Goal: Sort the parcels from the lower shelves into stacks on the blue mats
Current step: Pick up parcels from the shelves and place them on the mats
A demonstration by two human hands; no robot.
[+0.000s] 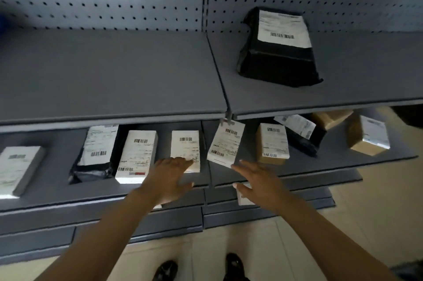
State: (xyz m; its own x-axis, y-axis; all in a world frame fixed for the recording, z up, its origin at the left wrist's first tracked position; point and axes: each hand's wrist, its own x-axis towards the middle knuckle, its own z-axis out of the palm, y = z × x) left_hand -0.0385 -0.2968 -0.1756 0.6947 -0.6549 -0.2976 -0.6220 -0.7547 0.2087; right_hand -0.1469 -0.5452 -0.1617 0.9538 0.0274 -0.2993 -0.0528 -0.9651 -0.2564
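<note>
Parcels (137, 154), white-labelled boxes and black bags, line the lower shelf (57, 189); left hand (169, 177) and right hand (258, 182) hover straight-fingered, empty.

Four white boxes (17, 167) (137, 157) (185, 149) (225, 144) plainly show, plus three black bags (278, 61) (91, 169) (304, 141), three brown boxes (272, 143) (368, 136) (329, 118), two hands (169, 180) (258, 184).

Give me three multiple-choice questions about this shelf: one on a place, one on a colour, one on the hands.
1. The black parcel on the upper shelf lies on: A the left section, B the right section, C both.
2. The box at the far right of the lower shelf is: A brown, B red, C green.
3. The left hand and right hand are: A both fists, B both open, C both lifting parcels.

Answers: 1 B, it lies wholly on the right section. 2 A, tan cardboard shows beside its label. 3 B, both reach with straight fingers.
</note>
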